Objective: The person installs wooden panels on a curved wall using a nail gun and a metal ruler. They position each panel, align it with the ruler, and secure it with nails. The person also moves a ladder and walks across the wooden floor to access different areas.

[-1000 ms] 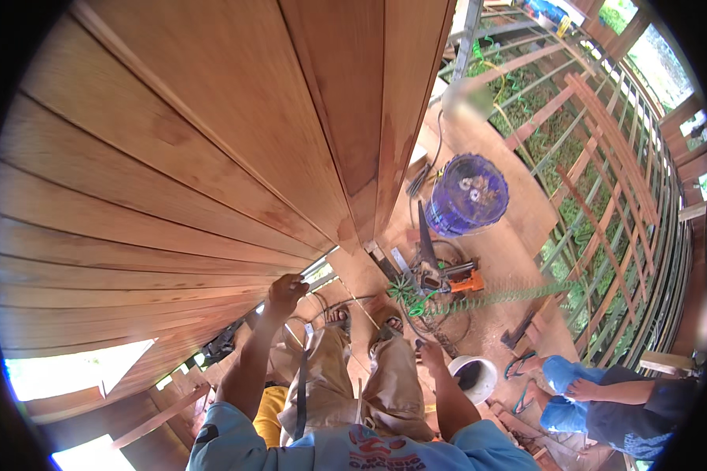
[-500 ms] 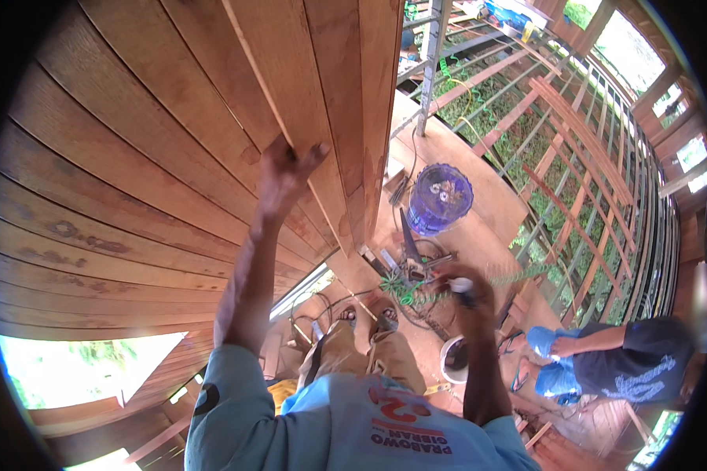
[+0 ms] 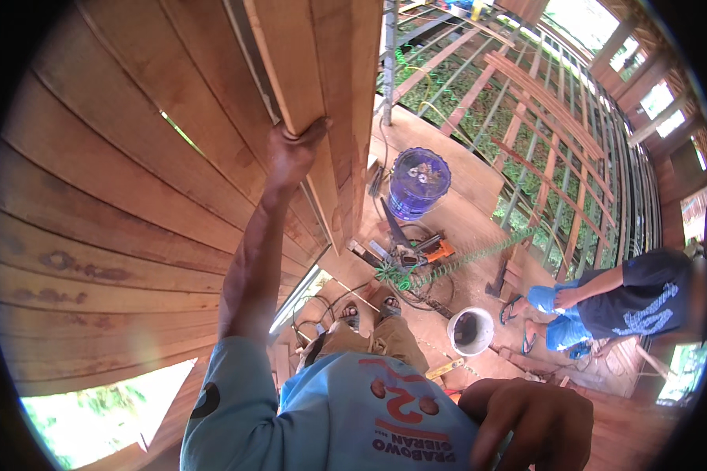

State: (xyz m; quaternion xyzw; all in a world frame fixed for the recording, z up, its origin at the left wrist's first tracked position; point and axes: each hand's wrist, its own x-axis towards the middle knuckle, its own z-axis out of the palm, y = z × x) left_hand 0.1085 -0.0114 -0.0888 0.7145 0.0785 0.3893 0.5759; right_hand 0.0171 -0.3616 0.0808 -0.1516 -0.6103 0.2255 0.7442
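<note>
Gripping: left hand [image 3: 294,151] is reaching up, arm fully stretched, and closing on the lower end of a wooden plank [image 3: 287,63] set against the plank wall [image 3: 94,204].
Plank position: it is running up and away from the hand, lying flat on the wall boards, beside a narrow gap where daylight is showing through.
Why held so: judging from the pose, the hand is bracing the plank's end to keep it seated against the wall; thumb is wrapping one edge, fingers the other.
Left hand state: clamped on the plank, fingers curled, not spread.
Right hand [image 3: 530,420]: hanging low at the lower edge of the view, in front of the light blue shirt [image 3: 346,416]; fingers are loosely curled and pointing down.
Right hand contents: cannot tell whether it is holding anything; the palm side is hidden.
Floor [image 3: 456,228]: wooden deck, well below the hands, carrying a purple plastic container [image 3: 419,182], an orange power tool [image 3: 428,251], a green coiled hose [image 3: 448,263] and a white bucket [image 3: 471,330].
Feet: the person's own sandalled feet are standing just beside the tool and hose.
Other person [image 3: 613,302]: crouching at the right, dark shirt and blue shorts, well apart from the plank.
</note>
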